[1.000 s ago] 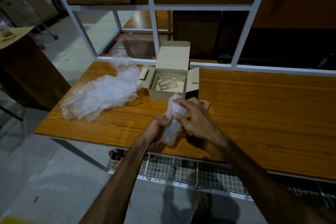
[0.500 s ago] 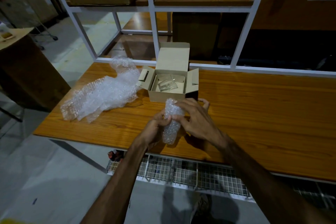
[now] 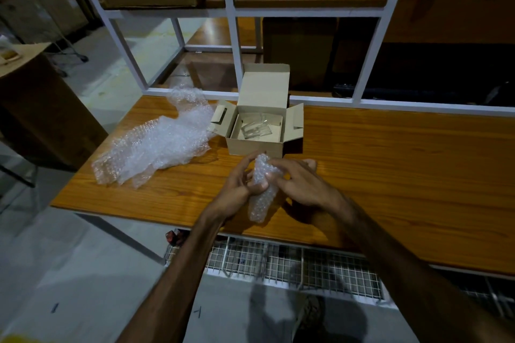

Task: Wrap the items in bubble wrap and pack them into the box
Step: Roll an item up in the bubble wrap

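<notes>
arms: both bare, no sleeves visible up to frame edge
left hand (image 3: 239,186): bare, no glove, no ring or watch seen
right hand (image 3: 299,185): bare, no glove, wrist w/o band
foot: dark patterned shoe (image 3: 309,315), blurry

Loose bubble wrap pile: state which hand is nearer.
Left. The left hand lies just right of the loose bubble wrap pile; the right hand is farther right, beyond the wrapped bundle.

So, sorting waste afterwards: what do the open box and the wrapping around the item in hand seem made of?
The box looks like plain matte tan cardboard: folded flaps, cut tabs. The wrapping held by the left hand and right hand seems clear plastic bubble wrap, glossy and pocketed. The item inside is hidden.
</notes>
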Demonstrator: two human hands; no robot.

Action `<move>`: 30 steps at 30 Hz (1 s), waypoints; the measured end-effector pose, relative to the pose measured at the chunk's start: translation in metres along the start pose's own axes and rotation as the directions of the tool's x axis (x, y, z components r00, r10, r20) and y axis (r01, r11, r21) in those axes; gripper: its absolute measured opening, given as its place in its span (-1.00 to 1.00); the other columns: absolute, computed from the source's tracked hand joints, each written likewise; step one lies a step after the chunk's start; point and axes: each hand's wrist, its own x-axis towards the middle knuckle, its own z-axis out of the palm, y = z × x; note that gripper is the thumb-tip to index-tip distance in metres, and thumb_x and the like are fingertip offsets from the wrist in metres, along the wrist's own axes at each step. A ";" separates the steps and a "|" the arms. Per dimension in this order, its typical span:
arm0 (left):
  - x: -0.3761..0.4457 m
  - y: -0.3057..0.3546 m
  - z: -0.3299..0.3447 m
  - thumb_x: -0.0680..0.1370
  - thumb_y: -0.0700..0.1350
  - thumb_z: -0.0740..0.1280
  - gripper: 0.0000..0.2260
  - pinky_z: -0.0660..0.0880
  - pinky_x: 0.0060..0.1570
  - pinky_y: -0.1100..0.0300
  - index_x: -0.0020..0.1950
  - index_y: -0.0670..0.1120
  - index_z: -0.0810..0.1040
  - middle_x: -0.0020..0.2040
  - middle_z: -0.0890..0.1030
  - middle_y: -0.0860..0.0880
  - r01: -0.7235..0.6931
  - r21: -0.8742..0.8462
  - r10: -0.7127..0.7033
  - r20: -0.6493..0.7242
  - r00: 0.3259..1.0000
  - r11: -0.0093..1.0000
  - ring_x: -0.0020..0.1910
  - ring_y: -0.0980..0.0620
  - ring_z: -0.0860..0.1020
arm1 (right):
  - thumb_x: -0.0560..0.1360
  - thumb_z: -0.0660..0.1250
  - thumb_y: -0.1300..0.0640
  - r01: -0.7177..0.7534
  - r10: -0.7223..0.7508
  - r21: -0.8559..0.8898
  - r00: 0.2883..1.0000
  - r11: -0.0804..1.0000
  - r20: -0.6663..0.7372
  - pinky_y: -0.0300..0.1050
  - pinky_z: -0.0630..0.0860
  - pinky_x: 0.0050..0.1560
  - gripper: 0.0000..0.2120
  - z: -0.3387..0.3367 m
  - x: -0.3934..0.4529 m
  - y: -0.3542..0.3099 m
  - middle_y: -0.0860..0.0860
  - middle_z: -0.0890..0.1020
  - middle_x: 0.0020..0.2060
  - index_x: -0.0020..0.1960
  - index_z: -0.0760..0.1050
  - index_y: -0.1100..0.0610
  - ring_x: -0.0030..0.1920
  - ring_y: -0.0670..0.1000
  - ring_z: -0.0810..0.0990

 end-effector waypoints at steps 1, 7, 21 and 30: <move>0.000 0.000 0.002 0.52 -0.28 0.47 -0.31 0.61 0.22 -0.23 0.60 0.03 0.34 0.39 0.56 -0.24 -0.013 0.005 0.013 -0.001 1.000 1.000 0.34 -0.23 0.58 | 0.74 0.13 -0.04 -0.001 0.001 -0.011 1.000 1.000 0.025 -0.11 0.09 0.20 -0.64 -0.002 0.001 -0.001 -0.10 0.51 0.20 0.51 0.39 -0.06 0.23 -0.11 0.32; -0.002 -0.001 0.004 0.51 -0.36 0.46 -0.33 0.63 0.20 -0.23 0.56 0.05 0.40 0.38 0.59 -0.18 -0.048 0.025 0.049 -0.036 0.998 0.999 0.34 -0.18 0.60 | 0.71 0.18 -0.11 -0.010 0.015 -0.058 0.996 0.998 0.086 -0.01 0.11 0.31 -0.56 -0.006 0.004 -0.002 -0.05 0.56 0.30 0.56 0.32 -0.08 0.37 0.00 0.40; -0.002 0.005 0.007 0.54 -0.27 0.47 -0.40 0.62 0.19 -0.13 0.55 -0.06 0.38 0.36 0.59 -0.23 -0.062 0.014 0.062 -0.044 0.997 0.998 0.33 -0.23 0.60 | 0.62 0.17 -0.24 0.103 -0.111 -0.055 0.979 0.993 -0.169 0.12 0.11 0.41 -0.57 0.000 0.001 0.003 -0.18 0.54 0.36 0.46 0.43 -0.22 0.36 -0.15 0.40; 0.000 0.011 0.002 0.59 -0.42 0.38 -0.45 0.60 0.24 -0.19 0.54 -0.12 0.41 0.36 0.61 -0.18 -0.073 0.098 0.075 -0.013 0.997 0.993 0.33 -0.18 0.60 | 0.59 0.33 -0.18 0.103 -0.093 0.099 0.990 0.990 -0.105 0.16 0.34 0.35 -0.60 0.002 0.006 0.006 -0.08 0.35 0.24 0.41 0.46 -0.18 0.26 -0.11 0.39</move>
